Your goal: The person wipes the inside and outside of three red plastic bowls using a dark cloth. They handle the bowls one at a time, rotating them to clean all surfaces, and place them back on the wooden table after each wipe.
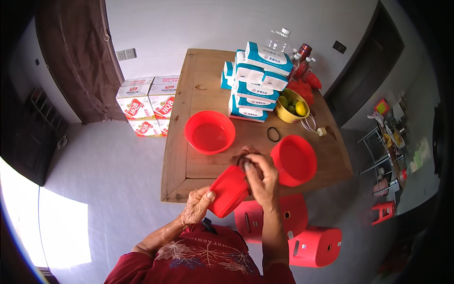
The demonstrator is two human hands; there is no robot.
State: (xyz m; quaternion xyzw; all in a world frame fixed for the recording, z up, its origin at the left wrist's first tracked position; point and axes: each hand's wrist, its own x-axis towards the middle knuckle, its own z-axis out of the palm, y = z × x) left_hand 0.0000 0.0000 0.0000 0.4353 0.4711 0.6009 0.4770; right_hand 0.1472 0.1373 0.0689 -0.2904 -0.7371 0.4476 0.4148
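Just in front of the table's near edge, my left hand (197, 206) grips a red plastic basin (226, 193) by its lower left side, thumb over the rim. The basin is tilted steeply. My right hand (263, 180) is closed on a dark brown cloth (241, 155) at the basin's upper end, and the fingers partly hide the cloth. A second red basin (209, 132) stands upright on the table to the left, beyond my hands. Close to my right hand, another red basin (295, 161) sits on the table, its opening facing up.
Stacked tissue packs (255, 90) stand on the wooden table (196, 85). Beside them are a yellow bowl (286, 113) of fruit, a white cable (309, 124), a black band (274, 134) and several bottles (302, 66). Red stools (314, 246) are below; cartons (146, 102) stand left.
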